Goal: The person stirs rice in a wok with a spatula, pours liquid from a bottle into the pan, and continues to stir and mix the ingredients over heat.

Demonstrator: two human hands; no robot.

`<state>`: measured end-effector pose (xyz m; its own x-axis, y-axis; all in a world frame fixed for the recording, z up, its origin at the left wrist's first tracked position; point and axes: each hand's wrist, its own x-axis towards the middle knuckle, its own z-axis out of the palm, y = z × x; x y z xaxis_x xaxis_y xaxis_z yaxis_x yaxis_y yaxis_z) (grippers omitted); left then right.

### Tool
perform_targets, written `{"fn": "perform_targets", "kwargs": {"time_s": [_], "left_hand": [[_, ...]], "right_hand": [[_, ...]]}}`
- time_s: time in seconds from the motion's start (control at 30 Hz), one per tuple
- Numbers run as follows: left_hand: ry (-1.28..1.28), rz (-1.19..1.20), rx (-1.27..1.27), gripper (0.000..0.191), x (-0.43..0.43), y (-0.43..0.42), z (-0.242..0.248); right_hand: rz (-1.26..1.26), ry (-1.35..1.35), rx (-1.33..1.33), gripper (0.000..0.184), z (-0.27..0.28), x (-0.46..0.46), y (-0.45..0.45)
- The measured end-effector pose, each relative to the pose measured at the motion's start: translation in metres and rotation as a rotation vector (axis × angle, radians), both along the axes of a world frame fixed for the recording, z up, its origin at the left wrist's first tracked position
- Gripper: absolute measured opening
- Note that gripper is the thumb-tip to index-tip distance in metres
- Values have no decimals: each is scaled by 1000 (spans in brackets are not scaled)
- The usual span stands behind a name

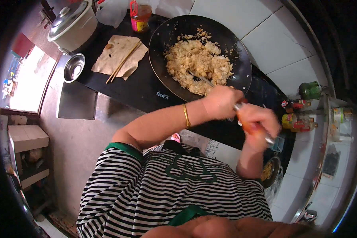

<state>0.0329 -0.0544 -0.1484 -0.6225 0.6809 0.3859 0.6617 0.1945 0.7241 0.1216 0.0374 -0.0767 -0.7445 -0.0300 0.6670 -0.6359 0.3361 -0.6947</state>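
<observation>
A large black wok [160, 59] holds fried rice [193, 56], heaped in the middle with grains scattered up the far wall. The metal shaft of a cooking spatula [207, 81] slants into the rice, and its blade is mostly buried. My left hand [224, 101], with a yellow bangle at the wrist, is closed around the shaft over the wok's near rim. Lower and to the right, my right hand [260, 122] grips the orange part of the same spatula's handle and is blurred.
Left of the wok lie a brown sheet [116, 53] with chopsticks [123, 62], a metal bowl [74, 67] and a lidded pot [73, 28]. A sauce bottle [140, 19] stands behind. At right are bottles [297, 122], a green container [311, 90] and a pan of food [270, 172] beside the tiled wall.
</observation>
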Motion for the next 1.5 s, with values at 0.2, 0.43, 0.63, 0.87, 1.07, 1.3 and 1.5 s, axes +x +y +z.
{"fn": "perform_targets", "kwargs": {"time_s": [0.2,0.43,0.63,0.87,1.07,1.3,1.5], "left_hand": [[-45,6,83,21,17,7,12],[164,47,53,46,-16,-35,4],[-7,116,170,50,11,-143,13],[-747,481,171,23,24,-267,-142],[-1045,748,-411,21,106,-374,-328],[-1505,797,-558,9,245,-459,-401],[-1673,941,-151,13,223,-455,-399]], "right_hand": [[169,-74,-30,9,18,12,21],[-95,-254,430,28,8,-3,21],[507,-1125,-363,44,20,17,56],[110,-1652,217,59,43,-24,62],[-362,-979,1405,48,98,-23,53],[-399,-1238,1387,43,172,-24,55],[-380,-968,1354,46,86,-74,77]]}}
